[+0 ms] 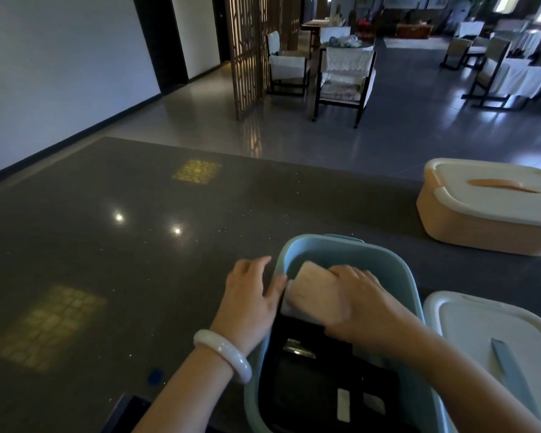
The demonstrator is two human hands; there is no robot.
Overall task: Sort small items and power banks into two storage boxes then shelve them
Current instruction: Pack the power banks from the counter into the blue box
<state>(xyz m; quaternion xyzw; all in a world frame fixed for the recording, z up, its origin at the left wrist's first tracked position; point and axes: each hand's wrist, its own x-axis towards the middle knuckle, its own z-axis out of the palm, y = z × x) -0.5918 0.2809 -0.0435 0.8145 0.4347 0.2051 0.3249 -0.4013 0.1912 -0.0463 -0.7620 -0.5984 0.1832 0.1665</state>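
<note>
A light blue storage box [400, 270] stands open on the dark counter in front of me. Inside lie black power banks [310, 364] and a white one [294, 310] under a pale pink power bank [313, 292]. My right hand [363, 298] is inside the box and grips the pink power bank from the right. My left hand [252, 292] rests on the box's left rim, thumb over the edge, fingers relaxed. A white bangle circles my left wrist.
A peach storage box [481, 232] with its white lid on stands at the far right of the counter [138, 245]. The blue box's white lid [497, 339] lies at right beside it. Chairs and tables fill the room beyond.
</note>
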